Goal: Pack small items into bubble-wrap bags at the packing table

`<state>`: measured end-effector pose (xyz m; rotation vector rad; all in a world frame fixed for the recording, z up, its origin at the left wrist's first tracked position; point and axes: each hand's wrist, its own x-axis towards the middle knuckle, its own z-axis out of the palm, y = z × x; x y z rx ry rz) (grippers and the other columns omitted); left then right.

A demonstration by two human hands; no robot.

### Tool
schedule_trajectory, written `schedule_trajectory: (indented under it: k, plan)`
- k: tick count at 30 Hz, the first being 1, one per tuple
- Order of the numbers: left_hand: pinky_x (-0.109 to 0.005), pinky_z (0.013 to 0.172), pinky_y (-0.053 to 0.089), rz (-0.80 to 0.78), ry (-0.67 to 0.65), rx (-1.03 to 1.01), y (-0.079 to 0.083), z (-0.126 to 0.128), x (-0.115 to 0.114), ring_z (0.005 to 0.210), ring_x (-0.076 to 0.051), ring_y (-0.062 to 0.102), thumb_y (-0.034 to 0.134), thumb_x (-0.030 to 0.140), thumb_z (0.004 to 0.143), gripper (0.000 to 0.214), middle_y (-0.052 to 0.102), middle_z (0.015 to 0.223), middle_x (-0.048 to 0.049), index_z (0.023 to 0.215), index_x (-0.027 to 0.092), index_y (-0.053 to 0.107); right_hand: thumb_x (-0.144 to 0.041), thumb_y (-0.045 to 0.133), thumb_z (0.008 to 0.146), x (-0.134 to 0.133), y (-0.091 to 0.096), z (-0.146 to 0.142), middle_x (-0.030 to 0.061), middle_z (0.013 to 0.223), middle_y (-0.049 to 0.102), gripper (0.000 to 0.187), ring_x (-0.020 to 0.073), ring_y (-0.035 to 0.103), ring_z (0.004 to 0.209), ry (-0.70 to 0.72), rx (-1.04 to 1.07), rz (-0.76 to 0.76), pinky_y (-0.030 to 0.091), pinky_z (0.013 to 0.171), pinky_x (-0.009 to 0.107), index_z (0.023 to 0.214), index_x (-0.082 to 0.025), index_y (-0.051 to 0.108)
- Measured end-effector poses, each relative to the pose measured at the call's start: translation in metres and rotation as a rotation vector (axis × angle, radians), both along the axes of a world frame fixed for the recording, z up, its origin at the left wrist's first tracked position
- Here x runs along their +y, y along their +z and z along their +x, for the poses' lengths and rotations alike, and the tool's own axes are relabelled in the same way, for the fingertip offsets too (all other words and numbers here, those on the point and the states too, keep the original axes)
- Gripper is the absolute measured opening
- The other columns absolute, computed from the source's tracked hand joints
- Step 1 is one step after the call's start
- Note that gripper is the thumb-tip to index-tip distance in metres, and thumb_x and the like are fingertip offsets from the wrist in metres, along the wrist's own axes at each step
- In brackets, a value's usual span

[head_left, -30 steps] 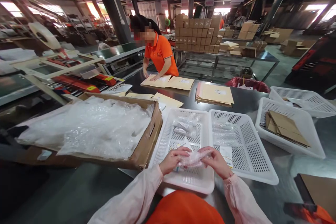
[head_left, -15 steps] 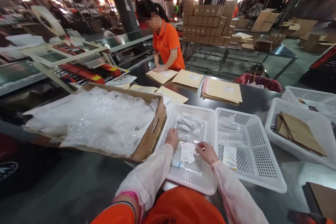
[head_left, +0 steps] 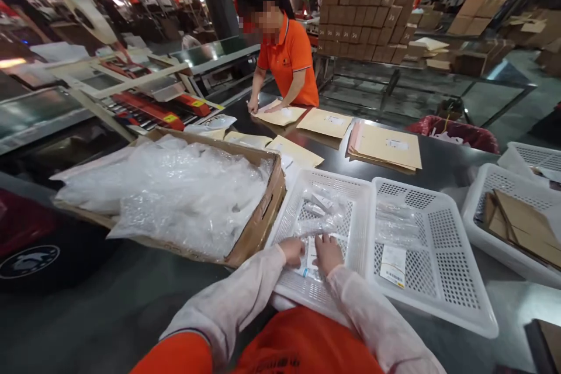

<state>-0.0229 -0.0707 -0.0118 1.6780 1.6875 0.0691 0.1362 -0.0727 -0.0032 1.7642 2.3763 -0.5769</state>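
Observation:
Both of my hands are inside the left white perforated basket (head_left: 267,272). My left hand (head_left: 292,250) is closed, its fingers curled at the left edge of a white printed card (head_left: 312,254); what the fingertips grip is hidden. My right hand (head_left: 328,254) lies palm down over the card's right side, fingers stretched forward and covering part of it. A blue-marked clear packet (head_left: 310,273) shows just below the card. Beyond my hands, clear plastic packets (head_left: 322,201) with small labels lie in the same basket.
A cardboard box (head_left: 267,210) heaped with clear bubble bags (head_left: 184,187) stands at left. To the right are a second basket (head_left: 473,298) with packets and a card (head_left: 393,265), and a third with brown cardboard (head_left: 521,225). Yellow envelopes (head_left: 385,146) lie ahead, near a co-worker (head_left: 289,58).
My right hand has moved left onto the card, closer to my left hand, and its fingers have spread. My left hand has come slightly nearer to me. The co-worker's hands have shifted on an envelope.

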Motion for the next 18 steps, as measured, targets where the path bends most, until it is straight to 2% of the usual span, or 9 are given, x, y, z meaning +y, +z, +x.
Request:
schedule_trajectory:
  k: [2, 4, 6, 9, 12, 15, 17, 18]
  plan:
    - [-0.041, 0.095, 0.040, -0.037, -0.035, -0.064, -0.005, -0.003, -0.019, 0.103, -0.032, 0.059, 0.074, 0.003, 0.052, 0.027, 0.069, 0.086, -0.0071, 0.071, 0.021, 0.070, -0.015, 0.082, 0.062, 0.004, -0.003, 0.002, 0.0149, 0.129, 0.057, 0.055, 0.0319, 0.049, 0.121, 0.008, 0.018, -0.022, 0.045, 0.089, 0.037, 0.113, -0.018, 0.063]
    - [-0.048, 0.104, 0.032, -0.042, -0.024, -0.135, -0.008, -0.004, -0.031, 0.113, -0.036, 0.054, 0.071, 0.001, 0.053, 0.025, 0.068, 0.094, -0.0093, 0.069, 0.019, 0.069, -0.012, 0.078, 0.064, 0.009, -0.005, 0.005, 0.0162, 0.121, 0.062, 0.041, 0.0311, 0.054, 0.117, -0.012, 0.038, -0.052, 0.044, 0.087, 0.036, 0.104, -0.015, 0.067]
    - [-0.051, 0.106, 0.029, -0.057, 0.007, -0.236, -0.010, -0.007, -0.034, 0.116, -0.037, 0.051, 0.071, 0.002, 0.054, 0.021, 0.067, 0.100, -0.0105, 0.069, 0.017, 0.068, -0.010, 0.073, 0.067, 0.013, -0.004, 0.010, 0.0156, 0.108, 0.067, 0.035, 0.0287, 0.060, 0.107, -0.046, 0.072, -0.083, 0.045, 0.083, 0.033, 0.102, -0.012, 0.068]
    - [-0.044, 0.104, 0.035, -0.076, 0.085, -0.461, -0.009, -0.008, -0.032, 0.115, -0.032, 0.053, 0.076, 0.011, 0.056, 0.028, 0.064, 0.110, -0.0080, 0.083, 0.016, 0.068, -0.017, 0.069, 0.072, 0.017, 0.003, 0.018, 0.0097, 0.099, 0.072, 0.036, 0.0228, 0.066, 0.095, -0.073, 0.157, -0.104, 0.045, 0.078, 0.027, 0.108, -0.013, 0.066]
    - [-0.037, 0.096, 0.043, -0.098, 0.206, -0.727, -0.008, -0.001, -0.030, 0.106, -0.024, 0.059, 0.077, 0.026, 0.065, 0.043, 0.066, 0.110, -0.0071, 0.104, 0.015, 0.063, -0.023, 0.071, 0.069, 0.017, 0.014, 0.025, 0.0040, 0.092, 0.073, 0.034, 0.0196, 0.067, 0.086, -0.077, 0.372, -0.143, 0.047, 0.073, 0.025, 0.101, -0.015, 0.066]
    - [-0.035, 0.083, 0.049, -0.114, 0.365, -0.932, -0.007, 0.007, -0.032, 0.088, -0.020, 0.065, 0.077, 0.037, 0.064, 0.060, 0.068, 0.097, -0.0076, 0.115, 0.014, 0.054, -0.020, 0.074, 0.061, 0.017, 0.034, 0.027, 0.0023, 0.084, 0.072, 0.037, 0.0207, 0.066, 0.078, -0.015, 0.531, -0.185, 0.049, 0.069, 0.027, 0.097, -0.016, 0.067]
    - [-0.034, 0.077, 0.049, -0.101, 0.463, -1.029, -0.005, 0.010, -0.034, 0.079, -0.018, 0.064, 0.080, 0.041, 0.058, 0.075, 0.067, 0.091, -0.0053, 0.121, 0.016, 0.048, -0.015, 0.075, 0.057, 0.020, 0.061, 0.025, 0.0043, 0.087, 0.072, 0.049, 0.0228, 0.067, 0.078, 0.066, 0.460, -0.114, 0.050, 0.072, 0.031, 0.105, -0.015, 0.066]
    - [-0.034, 0.075, 0.049, -0.098, 0.496, -1.075, -0.004, 0.010, -0.035, 0.076, -0.018, 0.063, 0.082, 0.041, 0.054, 0.079, 0.066, 0.089, -0.0041, 0.122, 0.016, 0.048, -0.014, 0.074, 0.058, 0.023, 0.079, 0.020, 0.0062, 0.090, 0.072, 0.052, 0.0234, 0.067, 0.079, 0.101, 0.420, -0.030, 0.050, 0.074, 0.033, 0.110, -0.015, 0.065]
